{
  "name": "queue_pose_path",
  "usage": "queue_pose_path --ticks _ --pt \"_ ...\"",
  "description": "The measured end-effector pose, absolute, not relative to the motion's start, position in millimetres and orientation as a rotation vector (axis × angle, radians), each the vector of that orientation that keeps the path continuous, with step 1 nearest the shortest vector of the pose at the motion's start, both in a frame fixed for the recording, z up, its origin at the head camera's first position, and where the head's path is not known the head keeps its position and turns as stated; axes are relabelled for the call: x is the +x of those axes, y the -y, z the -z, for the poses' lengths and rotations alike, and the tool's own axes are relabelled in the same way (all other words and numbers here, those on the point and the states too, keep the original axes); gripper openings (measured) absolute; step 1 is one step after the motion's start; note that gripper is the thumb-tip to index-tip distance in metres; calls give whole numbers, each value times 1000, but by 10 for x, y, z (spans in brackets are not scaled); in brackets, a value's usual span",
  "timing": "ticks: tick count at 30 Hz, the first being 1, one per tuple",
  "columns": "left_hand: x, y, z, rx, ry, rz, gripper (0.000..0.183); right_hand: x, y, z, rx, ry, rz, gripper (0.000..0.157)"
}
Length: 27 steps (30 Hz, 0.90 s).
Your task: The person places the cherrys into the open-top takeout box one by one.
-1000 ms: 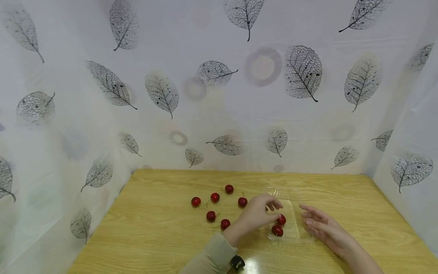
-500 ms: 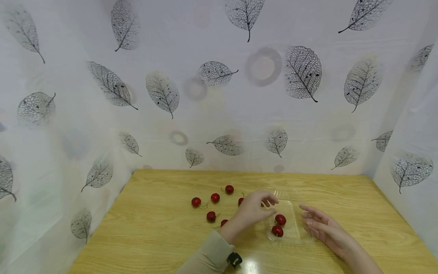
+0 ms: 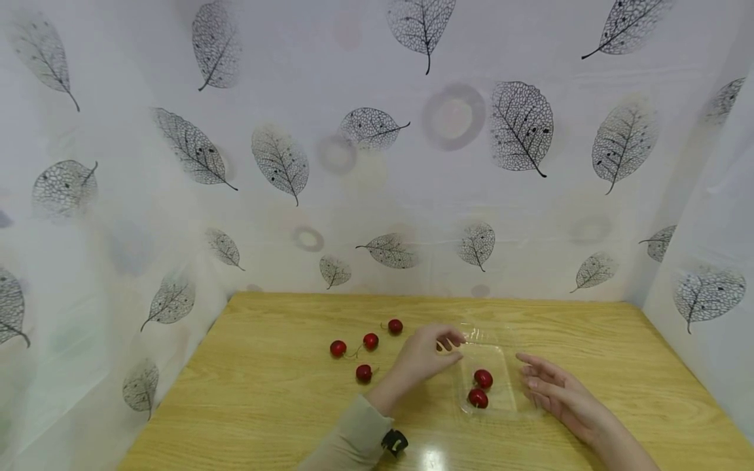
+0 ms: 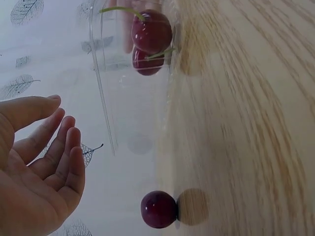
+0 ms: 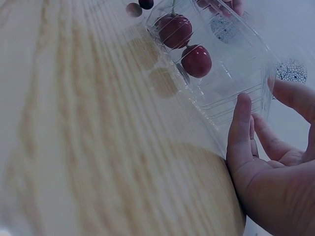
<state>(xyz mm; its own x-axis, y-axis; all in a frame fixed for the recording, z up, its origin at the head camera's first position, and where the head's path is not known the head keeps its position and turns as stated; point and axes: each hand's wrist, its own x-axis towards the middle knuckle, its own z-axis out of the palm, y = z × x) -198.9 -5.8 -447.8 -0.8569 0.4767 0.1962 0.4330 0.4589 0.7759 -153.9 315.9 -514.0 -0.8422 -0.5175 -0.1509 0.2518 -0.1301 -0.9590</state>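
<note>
A clear plastic container stands on the table with two dark red cherries, an upper cherry and a lower cherry, near its left side. Just left of its rim hovers my left hand, fingers loosely bent. In the left wrist view, nothing lies between the thumb and fingers of that hand. My right hand is at the container's right side, fingers slightly bent. The right wrist view shows the right hand against the container's end wall; whether every finger touches it I cannot tell.
Several stemmed cherries lie loose to the left, among them a back cherry, a far-left cherry and a nearer cherry. My left arm covers part of the wooden table. A leaf-patterned curtain encloses the back and sides.
My left hand has drawn away leftward from the upper cherry, which stays in the container. Two loose cherries are now hidden behind that hand and forearm. The right hand keeps its place.
</note>
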Motion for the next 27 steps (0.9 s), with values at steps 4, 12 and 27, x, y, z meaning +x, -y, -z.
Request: queue_pose_path --ticks 4,12,27 --pt "-2019 120 4488 801 -2633 -1429 20 -1538 -3162 5149 -295 -1648 2015 50" --pt "-2071 279 4501 753 -2657 -1455 17 -1538 -3160 5152 -285 -1647 2025 49" --pt "-2137 577 4500 612 -2694 -1474 17 -1543 -3163 5144 -294 -1614 2029 50"
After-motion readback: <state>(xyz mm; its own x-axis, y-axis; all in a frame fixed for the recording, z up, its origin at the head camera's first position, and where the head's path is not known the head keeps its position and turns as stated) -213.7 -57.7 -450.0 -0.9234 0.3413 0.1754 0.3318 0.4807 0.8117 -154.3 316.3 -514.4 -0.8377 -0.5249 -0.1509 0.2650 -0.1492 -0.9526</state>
